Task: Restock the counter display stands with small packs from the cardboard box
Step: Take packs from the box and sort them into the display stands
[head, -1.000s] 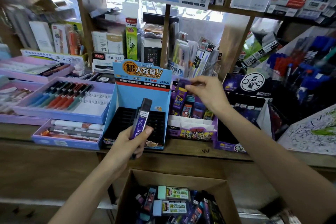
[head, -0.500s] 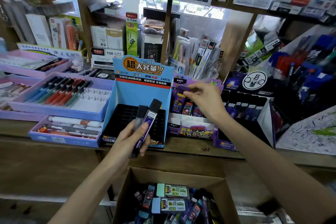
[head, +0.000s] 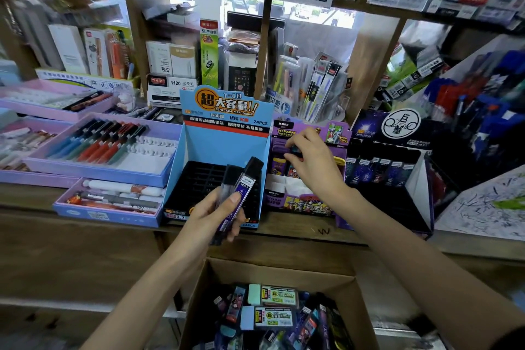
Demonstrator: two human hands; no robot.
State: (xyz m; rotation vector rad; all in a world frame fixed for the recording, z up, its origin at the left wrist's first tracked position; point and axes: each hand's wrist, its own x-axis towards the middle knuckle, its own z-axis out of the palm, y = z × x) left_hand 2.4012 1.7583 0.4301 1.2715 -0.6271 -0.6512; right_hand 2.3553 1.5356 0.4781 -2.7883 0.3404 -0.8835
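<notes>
My left hand (head: 211, 214) grips two slim purple lead packs (head: 241, 193) with black caps, fanned upward in front of the blue display stand (head: 227, 145). That stand's black slotted tray looks empty. My right hand (head: 314, 163) reaches into the purple display stand (head: 308, 204) to its right, fingertips pinching a small pack (head: 295, 149) at the back row. Below the counter sits the open cardboard box (head: 216, 290), holding several small packs and erasers.
A dark stand (head: 397, 133) with several lead packs stands to the right of the purple one. Purple pen trays (head: 96, 170) fill the counter's left side. Shelves of stationery rise behind. A scribbled test sheet (head: 483, 207) lies at far right.
The left hand went from showing one lead pack to two fanned packs and rose slightly. The right hand lowered a small pack into the purple stand's back row.
</notes>
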